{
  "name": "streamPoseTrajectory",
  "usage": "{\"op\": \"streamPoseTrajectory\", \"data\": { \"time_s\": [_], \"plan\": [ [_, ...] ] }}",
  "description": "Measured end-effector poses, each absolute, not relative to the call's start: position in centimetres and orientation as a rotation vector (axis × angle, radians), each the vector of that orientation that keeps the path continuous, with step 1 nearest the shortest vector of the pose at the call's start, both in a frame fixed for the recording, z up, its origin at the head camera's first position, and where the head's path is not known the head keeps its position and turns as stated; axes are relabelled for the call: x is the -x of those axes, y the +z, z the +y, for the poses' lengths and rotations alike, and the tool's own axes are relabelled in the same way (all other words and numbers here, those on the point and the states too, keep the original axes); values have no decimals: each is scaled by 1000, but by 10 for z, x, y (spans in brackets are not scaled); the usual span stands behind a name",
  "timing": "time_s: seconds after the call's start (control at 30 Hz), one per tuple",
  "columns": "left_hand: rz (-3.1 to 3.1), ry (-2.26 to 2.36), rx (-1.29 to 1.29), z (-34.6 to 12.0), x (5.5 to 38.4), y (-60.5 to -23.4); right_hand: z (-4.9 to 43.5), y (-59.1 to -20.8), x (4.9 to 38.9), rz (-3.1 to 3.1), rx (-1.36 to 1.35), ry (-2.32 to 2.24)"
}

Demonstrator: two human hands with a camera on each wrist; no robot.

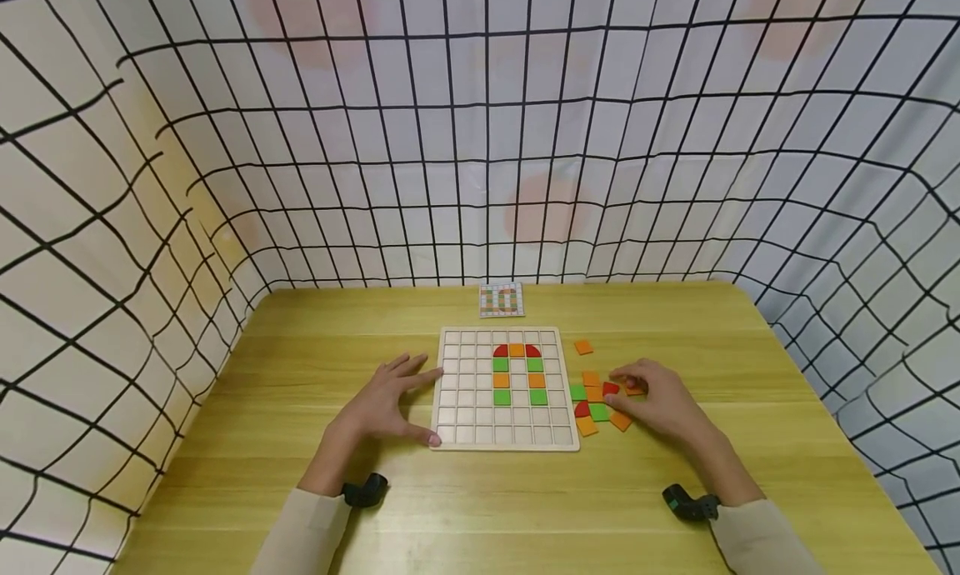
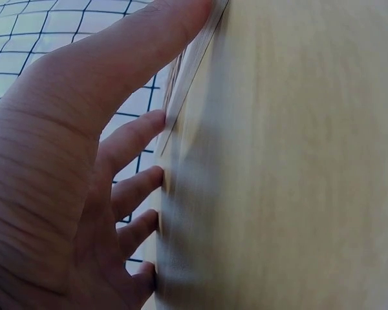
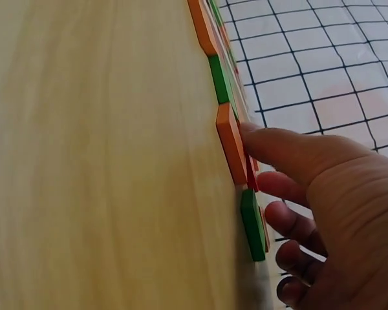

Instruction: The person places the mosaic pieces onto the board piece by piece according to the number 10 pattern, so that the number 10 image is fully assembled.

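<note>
A square wooden grid board point(image 1: 465, 425) lies on the table, with red, orange and green tiles set in an arch in its cells. At its left edge rests my left hand point(image 1: 390, 400), fingers spread, the thumb and index finger touching the rim; the left wrist view shows this thumb point(image 2: 136, 51) against the board's side. My right hand point(image 1: 656, 400) is over the loose tiles right of the board. Its thumb and index finger pinch a red rounded tile point(image 1: 611, 388). In the right wrist view, the red tile point(image 3: 251, 173) shows between thumb and index fingertip, partly hidden.
Several loose orange, green and red tiles point(image 1: 598, 412) lie beside the board's right edge. One orange tile point(image 1: 583, 347) sits apart, farther back. Behind the board is a small pattern card point(image 1: 501, 300). Black netting point(image 1: 487, 167) encloses the table's back and sides.
</note>
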State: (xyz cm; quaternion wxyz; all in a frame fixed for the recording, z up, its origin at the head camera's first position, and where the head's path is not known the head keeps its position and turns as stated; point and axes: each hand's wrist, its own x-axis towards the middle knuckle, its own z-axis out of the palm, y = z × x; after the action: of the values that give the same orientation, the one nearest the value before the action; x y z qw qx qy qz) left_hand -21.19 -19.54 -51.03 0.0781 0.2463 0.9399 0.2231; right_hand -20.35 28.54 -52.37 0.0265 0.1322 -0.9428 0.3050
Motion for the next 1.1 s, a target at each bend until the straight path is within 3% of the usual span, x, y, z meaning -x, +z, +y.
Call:
{"op": "streamPoseTrajectory", "data": {
  "time_s": [0.73,1.1],
  "plan": [
    [2818,691,-762,-195,210,-508,288,-521,205,-2919,-466,987],
    [2821,689,-757,-195,209,-507,266,-514,205,-2915,-541,991]
  ]
}}
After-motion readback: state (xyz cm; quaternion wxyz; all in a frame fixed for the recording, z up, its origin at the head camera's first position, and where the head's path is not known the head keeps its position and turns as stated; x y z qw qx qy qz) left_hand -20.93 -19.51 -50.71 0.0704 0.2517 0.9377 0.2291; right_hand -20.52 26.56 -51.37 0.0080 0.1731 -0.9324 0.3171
